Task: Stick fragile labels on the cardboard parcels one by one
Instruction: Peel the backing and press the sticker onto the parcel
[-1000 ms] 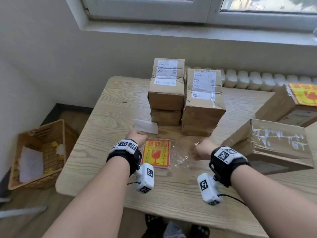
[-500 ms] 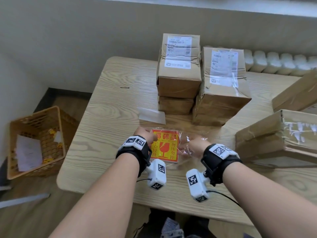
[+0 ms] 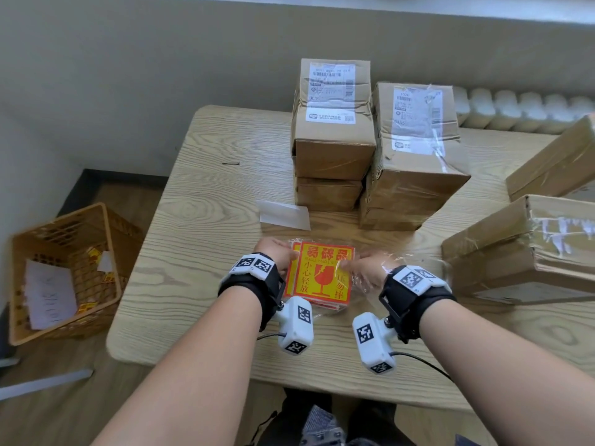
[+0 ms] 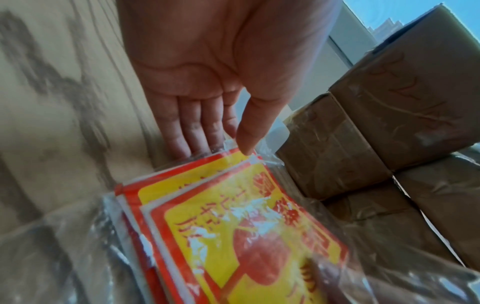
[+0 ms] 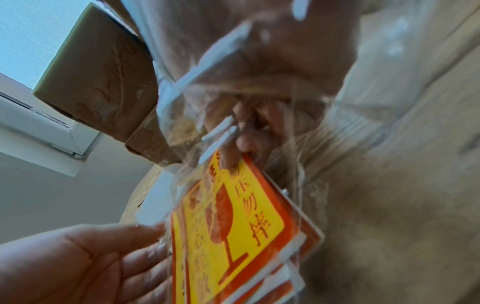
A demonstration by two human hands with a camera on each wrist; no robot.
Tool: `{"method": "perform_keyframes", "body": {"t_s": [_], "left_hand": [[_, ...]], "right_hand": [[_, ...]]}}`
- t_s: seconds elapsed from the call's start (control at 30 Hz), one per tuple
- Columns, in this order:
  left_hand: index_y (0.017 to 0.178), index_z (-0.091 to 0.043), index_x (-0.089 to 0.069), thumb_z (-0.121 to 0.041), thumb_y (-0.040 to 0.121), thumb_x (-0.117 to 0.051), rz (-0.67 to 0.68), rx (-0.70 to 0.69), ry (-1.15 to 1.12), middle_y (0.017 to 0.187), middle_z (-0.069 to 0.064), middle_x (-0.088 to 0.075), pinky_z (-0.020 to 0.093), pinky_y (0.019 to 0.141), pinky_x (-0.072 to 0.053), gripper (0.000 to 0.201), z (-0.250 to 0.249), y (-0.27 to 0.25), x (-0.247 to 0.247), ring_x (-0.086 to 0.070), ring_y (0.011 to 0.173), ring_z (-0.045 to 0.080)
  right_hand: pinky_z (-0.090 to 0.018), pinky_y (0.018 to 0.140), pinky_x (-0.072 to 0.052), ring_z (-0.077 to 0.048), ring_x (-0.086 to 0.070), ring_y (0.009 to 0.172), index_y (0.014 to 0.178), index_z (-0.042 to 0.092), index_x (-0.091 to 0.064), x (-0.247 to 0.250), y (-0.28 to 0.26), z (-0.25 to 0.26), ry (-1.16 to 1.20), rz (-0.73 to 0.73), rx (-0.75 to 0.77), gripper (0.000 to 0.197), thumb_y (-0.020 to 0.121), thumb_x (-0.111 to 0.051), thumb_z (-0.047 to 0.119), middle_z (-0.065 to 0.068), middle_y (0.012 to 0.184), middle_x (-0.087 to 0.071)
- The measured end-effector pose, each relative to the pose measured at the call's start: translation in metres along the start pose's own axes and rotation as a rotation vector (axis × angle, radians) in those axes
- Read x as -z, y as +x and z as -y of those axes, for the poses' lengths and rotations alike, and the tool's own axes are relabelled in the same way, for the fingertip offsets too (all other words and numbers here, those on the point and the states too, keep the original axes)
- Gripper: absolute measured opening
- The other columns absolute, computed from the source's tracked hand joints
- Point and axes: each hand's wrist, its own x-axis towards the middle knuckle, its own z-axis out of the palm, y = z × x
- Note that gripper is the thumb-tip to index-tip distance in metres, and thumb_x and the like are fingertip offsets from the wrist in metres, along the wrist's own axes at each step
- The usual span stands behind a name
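A pack of red-and-yellow fragile labels [image 3: 318, 278] in a clear plastic bag lies on the wooden table [image 3: 199, 220] in front of me. My left hand [image 3: 288, 251] holds the pack's far left corner, thumb on top [image 4: 246, 150] and fingers [image 4: 187, 144] beneath. My right hand [image 3: 349, 263] reaches inside the bag and pinches the right edge of the top label [image 5: 233, 222] between its fingertips [image 5: 244, 142]. Two stacks of taped cardboard parcels [image 3: 333, 149] [image 3: 415, 156] with shipping labels stand just beyond.
A white backing strip [image 3: 283, 214] lies between the pack and the stacks. Two larger parcels [image 3: 521, 246] [image 3: 553, 162] sit at the right. An orange basket [image 3: 64, 272] with paper scraps stands on the floor to the left.
My right hand has moved left from beside the bag into it and taken the top label's edge. The left hand stays at the pack's left corner. The view has dropped closer.
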Motion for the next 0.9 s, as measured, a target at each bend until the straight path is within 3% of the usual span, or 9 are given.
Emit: {"method": "perform_keyframes", "body": {"t_s": [0.07,0.13,0.23,0.3,0.37,0.5,0.6,0.67,0.9], "left_hand": [[0.072,-0.014,-0.051,-0.001,0.083,-0.069,-0.023,0.003,0.024,0.106,0.02,-0.068,0.052,0.088,-0.055,0.024,0.002,0.001,0.002,-0.068,0.098,0.034],[0.073,-0.016,-0.052,-0.002,0.08,-0.071,-0.054,-0.007,0.076,0.106,0.02,-0.068,0.05,0.089,-0.055,0.025,0.004,0.003,0.004,-0.067,0.1,0.034],[0.08,-0.014,-0.06,-0.005,0.08,-0.068,-0.119,-0.017,0.178,0.102,0.019,-0.07,0.046,0.089,-0.055,0.012,0.008,0.01,0.007,-0.068,0.098,0.034],[0.086,-0.01,-0.064,-0.01,0.083,-0.063,-0.177,-0.046,0.305,0.091,0.014,-0.07,0.038,0.084,-0.055,0.003,0.004,0.005,0.009,-0.068,0.088,0.03],[0.09,-0.011,-0.06,-0.011,0.085,-0.061,-0.233,-0.106,0.403,0.093,0.011,-0.065,0.032,0.079,-0.049,0.005,-0.007,-0.008,0.01,-0.064,0.088,0.029],[0.099,-0.016,-0.068,-0.012,0.085,-0.056,-0.222,-0.279,0.396,0.105,0.005,-0.068,0.028,0.082,-0.046,0.019,-0.036,-0.035,0.002,-0.063,0.103,0.029],[0.083,-0.023,-0.068,-0.013,0.083,-0.058,-0.158,-0.41,0.342,0.095,0.002,-0.07,0.025,0.075,-0.046,0.014,-0.059,-0.055,-0.012,-0.064,0.094,0.024],[0.075,-0.026,-0.065,-0.012,0.082,-0.061,-0.111,-0.487,0.327,0.086,-0.002,-0.066,0.027,0.078,-0.05,0.015,-0.072,-0.066,-0.023,-0.064,0.09,0.021],[0.073,-0.028,-0.066,-0.013,0.08,-0.064,-0.059,-0.584,0.32,0.081,-0.006,-0.067,0.028,0.077,-0.054,0.017,-0.089,-0.095,-0.047,-0.065,0.085,0.018]], "right_hand": [[-0.012,0.025,-0.03,0.0,-0.043,0.02,0.066,0.005,-0.049,0.002,-0.009,0.003,0.064,-0.015,0.001,0.032,0.098,-0.05,0.007,0.003,0.029,-0.049],[-0.014,0.024,-0.029,-0.003,-0.041,0.018,0.069,0.001,-0.049,0.003,-0.002,0.001,0.11,-0.066,-0.015,0.032,0.099,-0.048,0.008,0.003,0.025,-0.045],[-0.024,0.041,-0.038,-0.014,-0.051,0.032,0.073,0.004,-0.059,0.005,0.004,0.0,0.022,-0.123,-0.002,0.027,0.095,-0.057,0.019,-0.003,0.039,-0.052],[-0.028,0.05,-0.043,-0.02,-0.057,0.048,0.075,0.01,-0.061,0.012,0.002,0.002,-0.045,-0.133,0.034,0.02,0.092,-0.061,0.02,-0.006,0.051,-0.058],[-0.027,0.049,-0.043,-0.021,-0.063,0.054,0.09,0.008,-0.063,0.02,-0.009,0.007,-0.06,-0.139,0.055,0.008,0.091,-0.063,0.017,-0.008,0.058,-0.066],[-0.022,0.044,-0.045,-0.016,-0.066,0.054,0.103,0.006,-0.063,0.038,-0.03,0.015,-0.121,-0.172,0.109,0.014,0.091,-0.062,0.014,-0.012,0.076,-0.071],[-0.02,0.039,-0.042,-0.013,-0.065,0.051,0.104,0.009,-0.065,0.053,-0.047,0.018,-0.154,-0.209,0.174,0.014,0.091,-0.063,0.015,-0.01,0.077,-0.071],[-0.018,0.039,-0.042,-0.01,-0.064,0.05,0.1,0.012,-0.067,0.062,-0.058,0.019,-0.187,-0.239,0.211,0.011,0.091,-0.063,0.016,-0.007,0.073,-0.071],[-0.022,0.052,-0.048,-0.01,-0.067,0.059,0.101,0.015,-0.068,0.094,-0.083,0.017,-0.222,-0.305,0.287,0.014,0.093,-0.06,0.023,-0.001,0.077,-0.07]]}}
